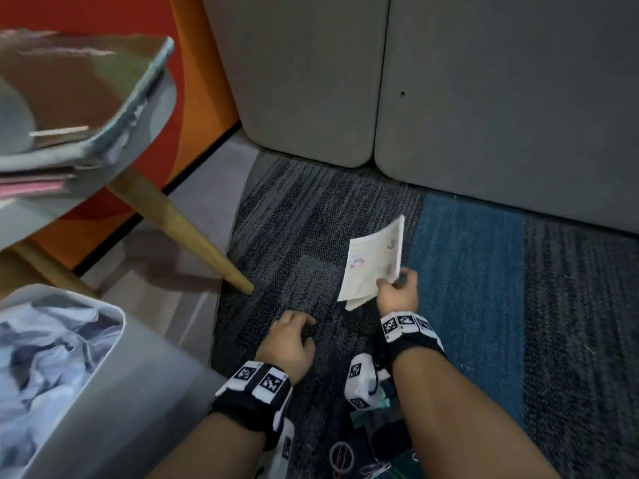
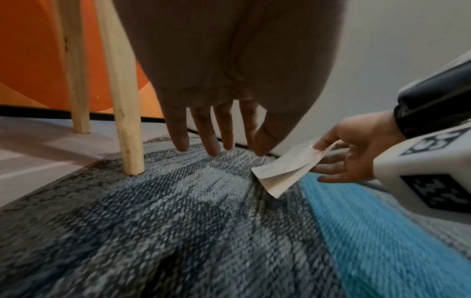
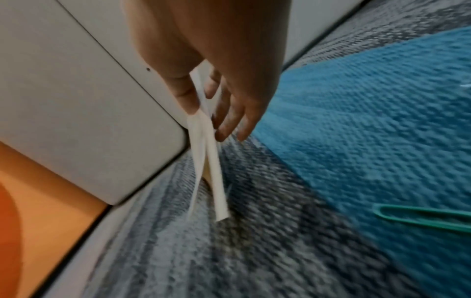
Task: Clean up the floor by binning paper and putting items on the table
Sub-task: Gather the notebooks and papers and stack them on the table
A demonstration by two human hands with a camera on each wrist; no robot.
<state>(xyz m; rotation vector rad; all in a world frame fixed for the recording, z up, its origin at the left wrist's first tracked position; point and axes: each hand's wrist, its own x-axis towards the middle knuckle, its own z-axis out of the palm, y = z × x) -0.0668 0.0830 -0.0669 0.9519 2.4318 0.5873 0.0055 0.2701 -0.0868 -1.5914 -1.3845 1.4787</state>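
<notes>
My right hand (image 1: 397, 288) pinches a folded white paper (image 1: 373, 261) between thumb and forefinger, just above the grey carpet. The same paper (image 2: 288, 169) hangs from that hand (image 2: 349, 153) in the left wrist view, and edge-on as paper (image 3: 206, 153) in the right wrist view, where the right hand's other fingers (image 3: 229, 121) stay straight. My left hand (image 1: 290, 337) hovers over the carpet to the paper's left, its fingers (image 2: 201, 129) straight and holding nothing. A grey bin (image 1: 138, 385) full of crumpled paper stands at the lower left.
A grey table (image 1: 103, 108) with wooden legs (image 1: 183, 229) carries books and items at upper left. Grey cabinet panels (image 1: 484, 98) close off the far side. Paper clips (image 1: 349, 458) and small items lie near my forearms; a green paper clip (image 3: 420, 217) rests on the blue carpet.
</notes>
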